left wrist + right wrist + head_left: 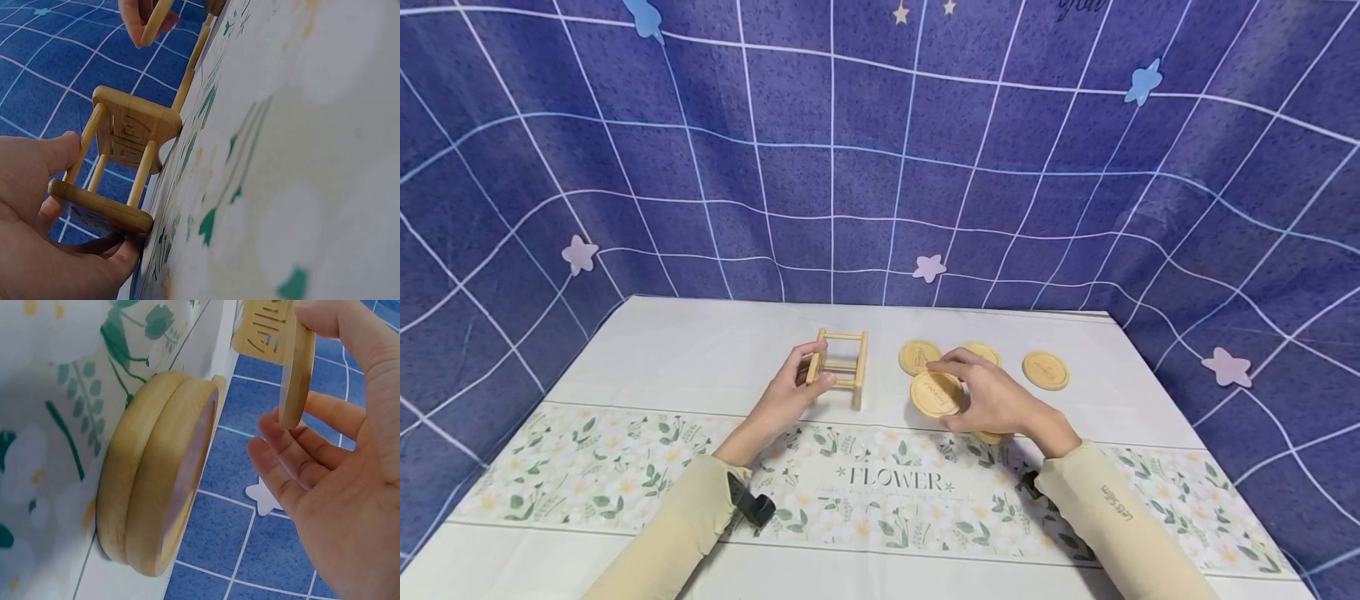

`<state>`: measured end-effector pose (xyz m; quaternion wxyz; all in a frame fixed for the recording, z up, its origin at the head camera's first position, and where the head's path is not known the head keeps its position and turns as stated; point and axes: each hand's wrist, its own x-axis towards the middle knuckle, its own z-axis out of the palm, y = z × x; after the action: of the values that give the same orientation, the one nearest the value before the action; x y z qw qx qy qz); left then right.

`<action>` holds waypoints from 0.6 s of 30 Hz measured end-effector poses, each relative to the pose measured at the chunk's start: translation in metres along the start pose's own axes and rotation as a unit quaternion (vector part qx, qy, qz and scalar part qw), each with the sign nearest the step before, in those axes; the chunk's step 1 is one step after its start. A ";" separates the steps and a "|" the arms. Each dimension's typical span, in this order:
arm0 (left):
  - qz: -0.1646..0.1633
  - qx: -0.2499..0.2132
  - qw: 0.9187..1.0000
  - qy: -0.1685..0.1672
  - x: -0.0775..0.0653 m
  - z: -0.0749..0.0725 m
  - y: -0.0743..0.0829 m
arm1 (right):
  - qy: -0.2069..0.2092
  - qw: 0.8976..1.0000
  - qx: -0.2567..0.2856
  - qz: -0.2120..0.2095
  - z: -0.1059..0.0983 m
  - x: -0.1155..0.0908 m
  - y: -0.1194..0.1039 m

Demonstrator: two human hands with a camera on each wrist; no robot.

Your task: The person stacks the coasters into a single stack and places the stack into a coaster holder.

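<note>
My left hand point(786, 392) grips one side of a small wooden coaster rack point(861, 371), which stands on the table. The left wrist view shows its two end panels point(134, 125), one with cut-out lettering, joined by round rods. My right hand point(996, 398) pinches a round wooden coaster point(936, 395) by its edge, thumb on one side and fingers on the other. This coaster point(300, 378) is raised and tilted, a little right of the rack. Beneath the right hand lie two stacked coasters point(165, 481), mostly hidden in the head view.
More round coasters lie to the right: one coaster point(916, 357) behind the held one, another coaster point(983, 353) partly behind the right hand, and a separate coaster point(1046, 370) farther right. A floral cloth strip point(662, 475) crosses the white table. A blue grid curtain point(865, 183) hangs behind.
</note>
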<state>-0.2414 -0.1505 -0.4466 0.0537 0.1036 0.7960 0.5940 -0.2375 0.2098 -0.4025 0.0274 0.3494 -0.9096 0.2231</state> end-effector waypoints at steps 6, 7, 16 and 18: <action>0.002 -0.005 1.000 -0.002 0.000 0.000 -0.001 | 0.000 1.000 0.003 0.001 -0.001 -0.002 0.000; 0.002 -0.005 1.000 -0.003 0.000 0.000 -0.001 | 0.001 1.000 0.004 0.001 -0.002 -0.002 0.000; 0.001 -0.008 1.000 -0.002 0.003 0.001 -0.002 | 0.016 1.000 0.001 -0.001 -0.005 -0.008 0.003; 0.001 -0.008 1.000 -0.002 0.003 0.000 -0.003 | 0.015 1.000 0.004 -0.001 -0.006 -0.009 0.003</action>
<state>-0.2443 -0.1504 -0.4492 0.0558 0.1051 0.7909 0.6003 -0.2331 0.2198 -0.4000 0.0402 0.3471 -0.9079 0.2315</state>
